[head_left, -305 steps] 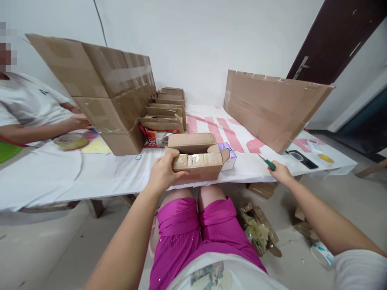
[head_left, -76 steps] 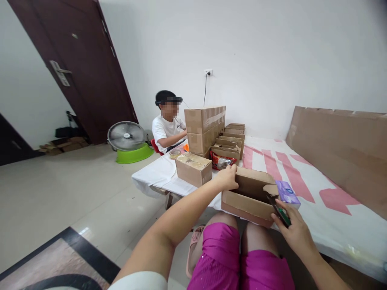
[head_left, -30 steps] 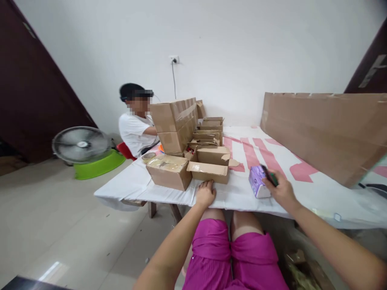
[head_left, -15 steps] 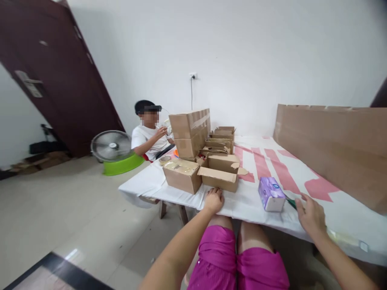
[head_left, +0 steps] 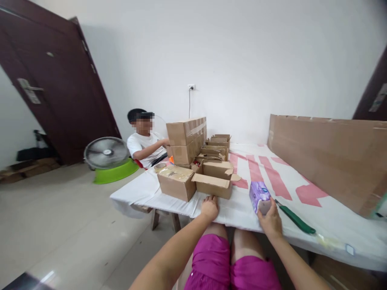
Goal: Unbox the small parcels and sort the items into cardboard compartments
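My right hand is closed on the near end of a small purple tissue pack, which rests on the table with its pale end facing me. The thumb and fingers sit on either side of that end. At the table's front edge my left hand lies on the white cover, fingers forward and holding nothing. Just ahead of those fingers stands an open cardboard box with its flaps out. Right of the purple pack lies a long green-handled tool with a narrow dark end.
A taped cardboard box and a tape roll stand at left, with stacked cartons behind. Open boxes line up further back. A large cardboard panel bounds the right. Across the table sits another person; a fan stands beyond.
My right hand has moved left from beside the green-handled tool and closed on the purple tissue pack. My left hand stays at the table edge. The other person's hand has lowered behind the cartons.
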`<state>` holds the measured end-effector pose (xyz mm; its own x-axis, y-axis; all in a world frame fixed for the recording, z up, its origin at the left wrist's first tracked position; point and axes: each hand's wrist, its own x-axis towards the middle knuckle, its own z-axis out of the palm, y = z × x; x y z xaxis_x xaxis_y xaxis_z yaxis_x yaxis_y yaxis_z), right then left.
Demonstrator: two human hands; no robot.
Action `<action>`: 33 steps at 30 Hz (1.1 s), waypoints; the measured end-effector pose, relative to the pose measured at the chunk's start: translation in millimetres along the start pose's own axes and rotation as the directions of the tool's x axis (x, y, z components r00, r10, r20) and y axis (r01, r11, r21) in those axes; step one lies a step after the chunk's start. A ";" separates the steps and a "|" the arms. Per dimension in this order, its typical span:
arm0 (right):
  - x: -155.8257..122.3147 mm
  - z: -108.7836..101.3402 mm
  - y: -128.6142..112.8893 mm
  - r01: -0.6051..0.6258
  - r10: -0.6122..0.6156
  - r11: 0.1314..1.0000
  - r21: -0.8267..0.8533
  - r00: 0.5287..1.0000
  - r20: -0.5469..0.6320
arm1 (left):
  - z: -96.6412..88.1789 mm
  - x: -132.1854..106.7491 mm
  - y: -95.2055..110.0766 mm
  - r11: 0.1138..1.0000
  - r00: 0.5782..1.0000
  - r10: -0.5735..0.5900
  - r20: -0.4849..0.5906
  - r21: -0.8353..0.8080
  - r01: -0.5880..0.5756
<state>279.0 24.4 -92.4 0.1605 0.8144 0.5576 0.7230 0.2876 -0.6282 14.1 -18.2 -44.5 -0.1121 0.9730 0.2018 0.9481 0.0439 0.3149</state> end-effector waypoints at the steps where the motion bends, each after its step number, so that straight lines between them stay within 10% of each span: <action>1: 4.3 -2.2 3.6 -0.024 0.023 0.999 0.045 1.000 0.009 | 0.0 1.2 8.5 1.000 1.000 0.016 0.018 -0.025 -0.016; 6: 22.7 -11.9 22.2 -0.223 0.209 0.952 0.209 0.974 0.088 | 5.1 14.5 64.0 0.962 0.980 0.188 0.060 -0.215 -0.171; 14: 23.6 -21.2 26.8 -0.204 0.031 0.786 0.583 0.956 0.292 | 30.5 51.7 102.6 0.772 0.960 0.267 0.079 -0.614 -0.164; 19: 125.2 -31.8 -19.8 -0.129 0.055 0.740 0.661 0.990 0.133 | -26.3 94.4 144.7 0.758 0.976 0.127 -0.175 -0.618 -0.209; 25: 227.8 -18.5 -47.9 -0.169 0.035 0.687 0.707 0.979 0.200 | -73.0 147.5 178.9 0.833 0.979 0.002 -0.204 -0.541 -0.114; 29: 193.7 -24.3 -39.8 -0.223 0.005 0.642 0.733 0.958 0.287 | -64.9 107.6 167.2 0.871 0.965 0.037 -0.261 -0.465 -0.159; 33: 129.8 -37.9 -20.0 -0.264 -0.004 0.589 0.764 0.944 0.329 | -59.7 51.4 153.2 0.890 0.902 0.312 -0.297 -0.241 -0.387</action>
<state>310.8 105.2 13.1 -0.0725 0.9339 0.3501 -0.1300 0.3392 -0.9317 135.8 25.0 69.5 0.1060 0.8243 0.5562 0.8156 -0.3920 0.4256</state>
